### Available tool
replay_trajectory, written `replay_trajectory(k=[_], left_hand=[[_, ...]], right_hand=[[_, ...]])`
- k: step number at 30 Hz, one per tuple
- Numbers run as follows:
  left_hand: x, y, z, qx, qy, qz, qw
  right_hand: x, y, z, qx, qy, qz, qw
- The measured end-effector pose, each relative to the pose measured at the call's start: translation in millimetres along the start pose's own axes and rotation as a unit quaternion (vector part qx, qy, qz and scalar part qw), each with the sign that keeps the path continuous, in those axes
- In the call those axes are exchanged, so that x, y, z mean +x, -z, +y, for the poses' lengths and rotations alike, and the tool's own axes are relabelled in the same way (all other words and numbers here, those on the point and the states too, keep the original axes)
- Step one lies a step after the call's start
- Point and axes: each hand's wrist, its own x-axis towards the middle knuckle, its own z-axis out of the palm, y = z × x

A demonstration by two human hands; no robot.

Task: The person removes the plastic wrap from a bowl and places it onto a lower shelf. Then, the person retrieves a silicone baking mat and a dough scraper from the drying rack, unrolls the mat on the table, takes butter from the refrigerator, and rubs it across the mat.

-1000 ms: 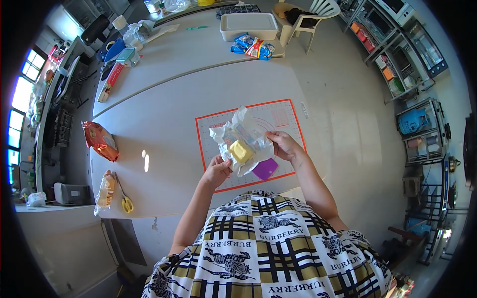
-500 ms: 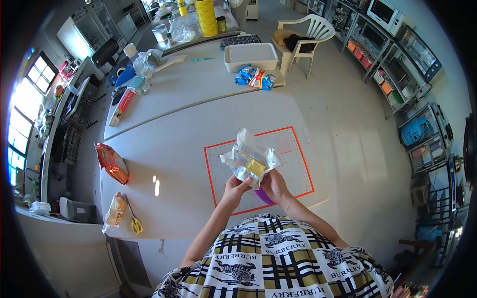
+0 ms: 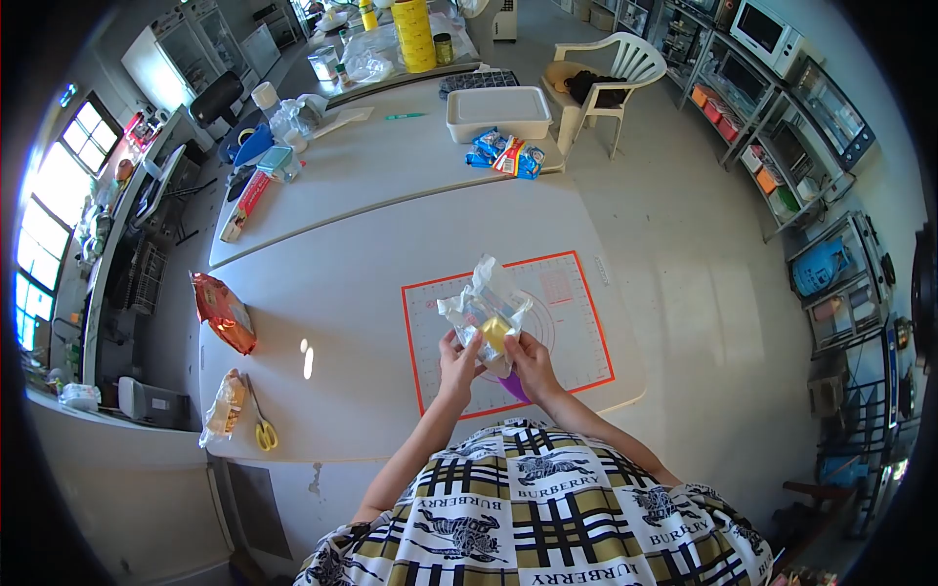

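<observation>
A yellow block of butter (image 3: 495, 333) lies in its opened, crumpled silvery wrapper (image 3: 479, 293), held above the mat in front of my body. My left hand (image 3: 458, 365) pinches the wrapper's near left side. On the other side, my right hand (image 3: 531, 365) grips the wrapper close to the butter, its fingers bent against the edge. Below the hands is a white baking mat (image 3: 581, 342) with a red border and printed circles. Something purple (image 3: 514, 386) shows partly beneath my right hand; its full shape is hidden.
To the left on the table lie an orange-red bag (image 3: 225, 313), a small clear food packet (image 3: 226, 408) and yellow-handled scissors (image 3: 264, 430). Farther back are blue snack packets (image 3: 506, 154), a lidded white tub (image 3: 498, 113) and a red-and-white box (image 3: 246, 203). A white chair (image 3: 625, 68) stands beyond.
Both hands have shifted slightly left with the butter. The wrapper has drawn in around it, and the right fingers now sit nearer the butter's edge.
</observation>
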Motion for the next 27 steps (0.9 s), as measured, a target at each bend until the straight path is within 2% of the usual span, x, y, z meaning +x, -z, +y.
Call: replay_trajectory(k=[1,2,3,4,6,9,11,13,16,19,21,23,25,27], left_hand=[[3,-1,-3,-0.009,0.002,0.072,0.997],[6,-2,-6,-0.019,0.005,0.143,0.990],[10,1,-10,-0.019,0.004,0.143,0.990],[13,4,-14,-0.026,-0.012,0.121,0.992],[15,6,-16,-0.034,-0.028,0.101,0.994],[14,5,-12,-0.041,-0.027,0.087,0.995],[10,4,-7,0.044,-0.043,0.080,0.995],[11,4,-7,0.035,-0.042,0.076,0.996],[12,6,-8,0.007,-0.041,0.066,0.997],[14,6,-12,-0.022,-0.044,0.049,0.998],[14,7,-17,-0.030,-0.046,0.039,0.998],[12,4,-22,-0.070,-0.093,0.024,0.993],[10,6,-24,-0.119,-0.087,0.002,0.989],[9,11,-27,-0.167,-0.076,-0.016,0.983]], right_hand=[[0,1,1,0.000,0.001,-0.001,1.000],[0,2,1,-0.079,0.031,-0.002,0.996],[0,3,1,-0.159,0.060,-0.002,0.985],[0,5,2,-0.159,0.060,-0.002,0.985],[-3,1,-6,-0.269,0.135,0.005,0.954],[-6,1,-4,-0.289,0.123,0.017,0.949],[-7,1,-3,-0.287,0.134,0.021,0.948],[-8,2,-3,-0.284,0.144,0.025,0.947],[-8,4,-4,-0.280,0.109,0.027,0.953],[-7,7,-1,-0.271,0.141,0.040,0.951],[-5,10,-2,-0.215,0.101,0.061,0.969],[0,9,-3,-0.177,0.127,0.077,0.973],[5,11,-5,0.062,0.019,0.119,0.991],[6,6,-22,0.106,-0.016,0.114,0.988]])
